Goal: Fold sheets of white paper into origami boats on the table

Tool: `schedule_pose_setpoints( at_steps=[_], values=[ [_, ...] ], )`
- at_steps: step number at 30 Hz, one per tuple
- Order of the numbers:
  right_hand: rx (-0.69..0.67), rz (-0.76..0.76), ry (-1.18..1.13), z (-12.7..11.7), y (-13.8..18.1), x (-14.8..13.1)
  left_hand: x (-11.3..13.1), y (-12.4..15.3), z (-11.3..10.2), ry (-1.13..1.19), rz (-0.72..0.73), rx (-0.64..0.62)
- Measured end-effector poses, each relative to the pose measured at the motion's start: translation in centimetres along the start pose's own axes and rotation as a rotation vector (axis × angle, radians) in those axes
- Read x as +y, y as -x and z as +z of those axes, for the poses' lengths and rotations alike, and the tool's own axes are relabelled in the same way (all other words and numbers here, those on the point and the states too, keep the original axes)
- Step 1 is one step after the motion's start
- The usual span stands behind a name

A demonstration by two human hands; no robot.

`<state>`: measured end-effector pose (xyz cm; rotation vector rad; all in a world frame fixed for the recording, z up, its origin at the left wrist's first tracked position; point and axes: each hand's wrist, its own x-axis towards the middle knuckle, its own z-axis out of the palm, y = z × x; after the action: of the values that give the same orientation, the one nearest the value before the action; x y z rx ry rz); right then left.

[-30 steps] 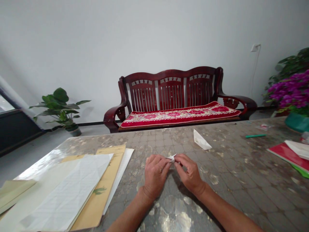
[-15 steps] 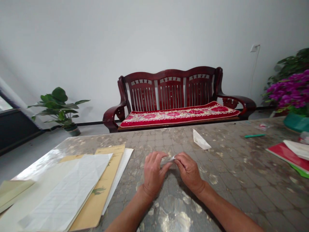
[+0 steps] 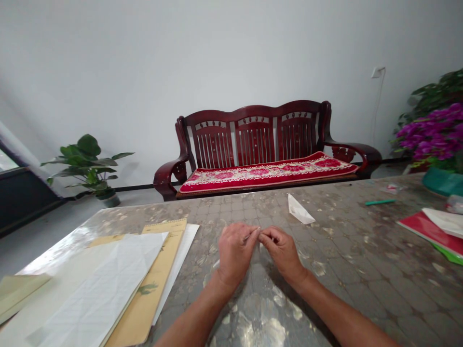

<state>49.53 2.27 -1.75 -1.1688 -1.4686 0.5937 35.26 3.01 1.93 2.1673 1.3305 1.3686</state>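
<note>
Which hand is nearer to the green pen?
Right. The right hand is to the left of the green pen; the left hand is farther left.

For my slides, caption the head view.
Left hand and right hand close together above a patterned table, folded white paper beyond.

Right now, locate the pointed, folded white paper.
The folded paper lies right of centre in the head view, on the grey patterned table beyond the right hand.

left hand (image 3: 235, 253): pinching; right hand (image 3: 284, 254): pinching; wrists (image 3: 301, 279) apart
</note>
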Motion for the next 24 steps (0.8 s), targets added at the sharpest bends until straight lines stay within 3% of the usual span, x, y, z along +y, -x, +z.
schedule_pose_setpoints(
  at_steps=[4, 8, 13, 19, 24],
  values=[
    [0.046, 0.196, -0.193, 0.1, -0.6, -0.5, 0.4, -1.1, -0.1, 0.27, -0.234, -0.054],
    [-0.103, 0.335, -0.367, 0.2, -0.8, -0.4, -0.7, -1.1, 0.6, 0.543, -0.504, -0.098],
    [-0.06, 0.355, -0.348, 0.6, -0.4, 0.5, -2.3, 0.4, 1.6, 0.611, -0.603, -0.131],
    [-0.082, 0.236, -0.135, 1.0, 0.3, 1.8, -3.6, 1.5, 2.2, 0.649, -0.635, -0.18],
    [-0.158, -0.128, 0.154, 0.5, 0.8, 2.3, -4.8, 1.8, 2.5, 0.73, -0.676, -0.199]
  ],
)
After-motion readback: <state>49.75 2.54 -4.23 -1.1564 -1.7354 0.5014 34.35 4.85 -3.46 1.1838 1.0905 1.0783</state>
